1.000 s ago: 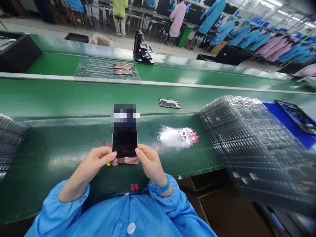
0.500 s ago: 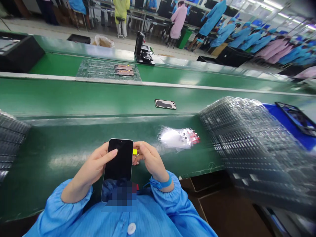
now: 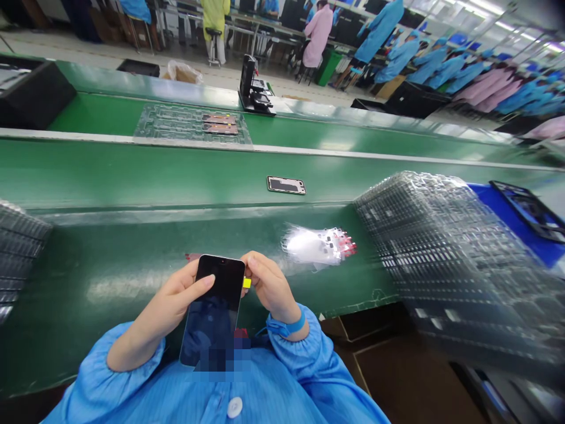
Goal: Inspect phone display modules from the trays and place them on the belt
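My left hand [image 3: 179, 300] is closed around the left edge of a dark-screened smartphone [image 3: 212, 312], its thumb lying on the glass. The phone is tilted slightly, screen toward me, its lower end by my blue smock. At the phone's upper right corner, my right hand [image 3: 269, 281] is closed in a pinch; what sits between its fingertips is hidden. A small yellow tab [image 3: 246, 283] sticks out beside the phone's right edge, under those fingers. Red bits show past the phone's top left and lower right. A pile of clear films [image 3: 311, 244] with red tabs lies to the right.
A phone part [image 3: 286, 185] lies on the green belt [image 3: 176, 171] ahead. Beyond it are a clear tray [image 3: 168, 125] with parts and a black fixture [image 3: 253, 88]. Stacked clear trays [image 3: 424, 235] stand right, more trays [image 3: 20, 253] left. People in smocks sit in the background.
The phone's top has tipped right and a little toward me, with both hands following. A red bit now shows at its top left. The phone part on the belt has slid left.
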The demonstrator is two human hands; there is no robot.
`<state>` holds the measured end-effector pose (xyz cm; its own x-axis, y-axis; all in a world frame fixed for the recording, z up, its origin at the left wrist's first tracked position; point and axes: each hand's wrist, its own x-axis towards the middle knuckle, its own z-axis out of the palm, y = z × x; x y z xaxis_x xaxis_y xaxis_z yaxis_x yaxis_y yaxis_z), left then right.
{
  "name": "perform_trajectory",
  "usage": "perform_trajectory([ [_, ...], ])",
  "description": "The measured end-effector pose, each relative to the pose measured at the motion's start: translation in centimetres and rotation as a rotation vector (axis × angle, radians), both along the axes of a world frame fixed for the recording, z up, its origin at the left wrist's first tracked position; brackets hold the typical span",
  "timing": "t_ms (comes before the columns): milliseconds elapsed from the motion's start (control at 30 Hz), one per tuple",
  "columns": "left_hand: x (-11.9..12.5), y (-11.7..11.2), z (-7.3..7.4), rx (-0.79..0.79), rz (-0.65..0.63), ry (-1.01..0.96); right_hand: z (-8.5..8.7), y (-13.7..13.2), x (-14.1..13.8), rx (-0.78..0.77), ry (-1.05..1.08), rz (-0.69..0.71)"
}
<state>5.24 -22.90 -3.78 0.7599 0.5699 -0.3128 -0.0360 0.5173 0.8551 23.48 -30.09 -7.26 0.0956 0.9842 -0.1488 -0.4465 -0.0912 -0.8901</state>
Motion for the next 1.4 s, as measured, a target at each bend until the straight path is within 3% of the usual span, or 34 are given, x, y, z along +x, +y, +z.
perform_trajectory([
  [233, -0.5, -0.5, 0.2, 0.045, 0.015, 0.057, -0.6, -0.2, 0.3, -0.029, -0.02, 0.007],
  [567, -0.8, -1.4, 0.1, 0.167, 0.027, 0.209, 0.3, -0.4, 0.3, 0.041, -0.033, -0.01],
  [967, -0.6, -1.4, 0.2, 0.134, 0.036, 0.084, -0.3, -0.3, -0.6, -0.01, -0.122, -0.122],
  [1233, -0.3, -0.7, -0.2, -0.01, 0.034, -0.026, -0.5, 0.3, -0.9, -0.112, 0.023, -0.143],
  [1400, -0.3, -0.5, -0.6, 0.077, 0.186, -0.013, -0.5, 0.1, -0.9, -0.018, -0.154, -0.18],
])
